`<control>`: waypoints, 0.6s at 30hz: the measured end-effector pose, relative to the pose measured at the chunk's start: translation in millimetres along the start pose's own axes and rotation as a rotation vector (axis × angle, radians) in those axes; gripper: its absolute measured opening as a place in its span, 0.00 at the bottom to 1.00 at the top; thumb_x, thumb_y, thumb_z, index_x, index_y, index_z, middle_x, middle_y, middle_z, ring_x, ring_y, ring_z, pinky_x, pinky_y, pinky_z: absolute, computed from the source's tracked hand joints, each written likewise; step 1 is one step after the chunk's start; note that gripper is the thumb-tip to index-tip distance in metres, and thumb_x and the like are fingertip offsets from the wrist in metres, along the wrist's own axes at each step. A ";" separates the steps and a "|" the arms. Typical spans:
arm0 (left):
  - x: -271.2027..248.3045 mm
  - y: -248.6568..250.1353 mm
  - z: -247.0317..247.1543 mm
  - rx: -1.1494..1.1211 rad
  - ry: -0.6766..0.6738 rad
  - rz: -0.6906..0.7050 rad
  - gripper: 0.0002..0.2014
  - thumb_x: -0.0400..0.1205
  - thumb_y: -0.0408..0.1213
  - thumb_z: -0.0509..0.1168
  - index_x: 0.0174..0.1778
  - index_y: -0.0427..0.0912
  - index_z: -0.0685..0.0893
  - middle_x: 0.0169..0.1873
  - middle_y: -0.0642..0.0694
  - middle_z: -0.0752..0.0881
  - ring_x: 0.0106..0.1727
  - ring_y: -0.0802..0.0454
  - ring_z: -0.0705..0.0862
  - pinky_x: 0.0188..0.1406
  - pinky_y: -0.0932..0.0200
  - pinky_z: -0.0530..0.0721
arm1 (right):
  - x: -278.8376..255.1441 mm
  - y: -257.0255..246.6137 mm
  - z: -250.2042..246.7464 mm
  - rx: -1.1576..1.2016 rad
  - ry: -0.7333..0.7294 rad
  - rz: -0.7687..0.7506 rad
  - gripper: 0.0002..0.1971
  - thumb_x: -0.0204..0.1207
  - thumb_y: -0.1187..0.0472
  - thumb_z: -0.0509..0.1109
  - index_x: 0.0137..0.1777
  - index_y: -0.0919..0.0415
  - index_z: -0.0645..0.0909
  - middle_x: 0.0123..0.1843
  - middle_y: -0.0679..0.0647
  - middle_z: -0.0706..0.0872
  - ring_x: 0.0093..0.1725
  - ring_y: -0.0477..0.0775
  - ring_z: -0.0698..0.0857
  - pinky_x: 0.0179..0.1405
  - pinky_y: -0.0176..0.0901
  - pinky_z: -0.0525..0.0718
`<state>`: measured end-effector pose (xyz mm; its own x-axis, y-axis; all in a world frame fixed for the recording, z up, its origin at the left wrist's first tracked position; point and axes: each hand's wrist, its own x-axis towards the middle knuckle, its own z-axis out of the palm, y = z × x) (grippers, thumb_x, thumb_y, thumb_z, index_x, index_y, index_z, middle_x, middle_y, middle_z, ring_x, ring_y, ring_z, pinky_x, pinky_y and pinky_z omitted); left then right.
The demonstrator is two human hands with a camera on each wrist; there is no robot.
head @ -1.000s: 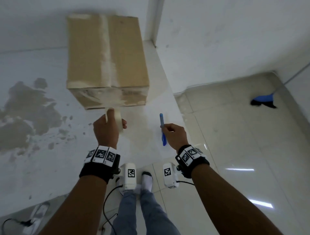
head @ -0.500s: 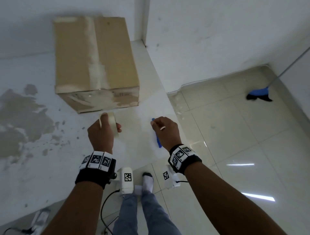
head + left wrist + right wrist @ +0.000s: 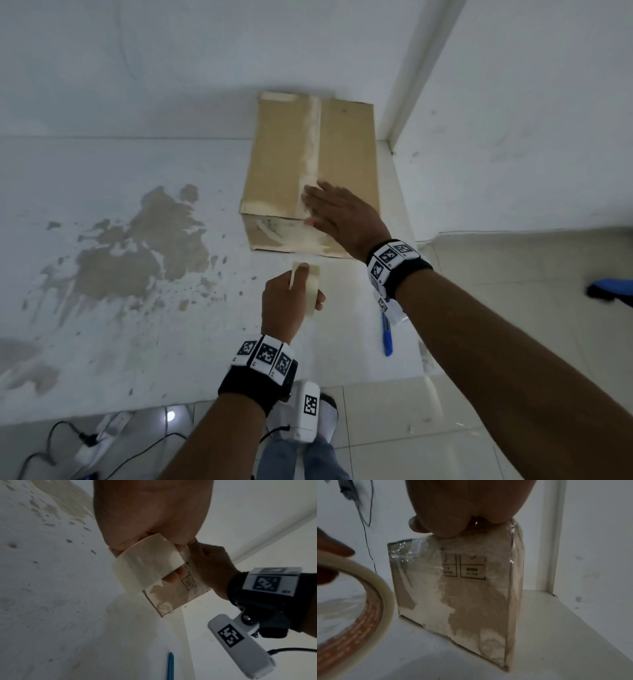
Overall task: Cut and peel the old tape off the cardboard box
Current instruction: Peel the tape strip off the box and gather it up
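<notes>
White painted ledge with flaky patches [image 3: 113,260], cardboard box [image 3: 346,150] standing near the wall corner, right hand [image 3: 339,214] spread flat on its taped top edge, probably steadying it, left hand [image 3: 286,301] gripping a tape roll [image 3: 308,286], blue cutter [image 3: 386,334] lying nearby within reach.

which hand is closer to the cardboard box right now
Right. The right hand lies flat on the cardboard box at its near top edge. The left hand grips a tape roll just short of the box, not touching it.
</notes>
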<state>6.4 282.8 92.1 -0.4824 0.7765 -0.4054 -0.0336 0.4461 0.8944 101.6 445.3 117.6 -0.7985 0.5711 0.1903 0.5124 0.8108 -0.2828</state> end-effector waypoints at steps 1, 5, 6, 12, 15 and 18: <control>1.7 0.4 -0.5 -0.005 -0.002 -0.004 0.29 0.90 0.46 0.58 0.23 0.43 0.88 0.24 0.43 0.92 0.26 0.49 0.89 0.39 0.53 0.87 | 2.3 2.2 3.0 -0.043 0.001 -0.016 0.29 0.86 0.43 0.53 0.80 0.59 0.75 0.82 0.53 0.76 0.84 0.58 0.71 0.81 0.58 0.72; 8.1 -1.1 -0.7 -0.007 -0.010 -0.008 0.27 0.90 0.45 0.58 0.26 0.40 0.88 0.25 0.43 0.92 0.24 0.53 0.88 0.38 0.57 0.86 | 2.7 9.9 19.9 -0.237 0.120 -0.079 0.27 0.87 0.46 0.54 0.78 0.61 0.78 0.78 0.55 0.81 0.78 0.58 0.79 0.76 0.55 0.79; 10.0 -2.1 -0.4 -0.013 -0.005 -0.009 0.27 0.90 0.45 0.58 0.26 0.40 0.88 0.25 0.44 0.92 0.24 0.53 0.88 0.38 0.58 0.85 | 1.9 11.7 24.2 -0.301 0.136 -0.104 0.27 0.88 0.47 0.53 0.78 0.61 0.77 0.78 0.56 0.81 0.78 0.58 0.79 0.75 0.55 0.80; 18.4 -7.7 -0.2 -0.019 0.003 -0.029 0.29 0.89 0.47 0.57 0.24 0.42 0.88 0.24 0.44 0.92 0.27 0.51 0.89 0.44 0.52 0.87 | 0.9 19.1 36.3 -0.495 0.224 -0.211 0.27 0.92 0.47 0.49 0.78 0.63 0.77 0.78 0.58 0.81 0.76 0.59 0.81 0.73 0.56 0.82; 21.4 -5.5 1.7 -0.018 0.007 -0.034 0.29 0.89 0.47 0.57 0.24 0.42 0.88 0.24 0.44 0.92 0.29 0.50 0.90 0.46 0.51 0.88 | 0.9 21.4 37.5 -0.533 0.238 -0.245 0.26 0.89 0.46 0.57 0.78 0.64 0.77 0.78 0.58 0.81 0.77 0.59 0.81 0.73 0.56 0.82; 23.3 -4.3 2.7 -0.002 0.013 -0.029 0.30 0.89 0.47 0.56 0.22 0.44 0.88 0.24 0.45 0.92 0.29 0.51 0.90 0.46 0.51 0.88 | -0.8 24.0 36.5 -0.559 0.208 -0.249 0.28 0.88 0.46 0.59 0.80 0.64 0.74 0.80 0.59 0.78 0.79 0.59 0.78 0.75 0.56 0.80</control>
<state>-2.3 300.1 78.3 -0.4927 0.7572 -0.4288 -0.0494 0.4676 0.8826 103.0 459.6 76.3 -0.8655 0.3250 0.3812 0.4521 0.8344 0.3153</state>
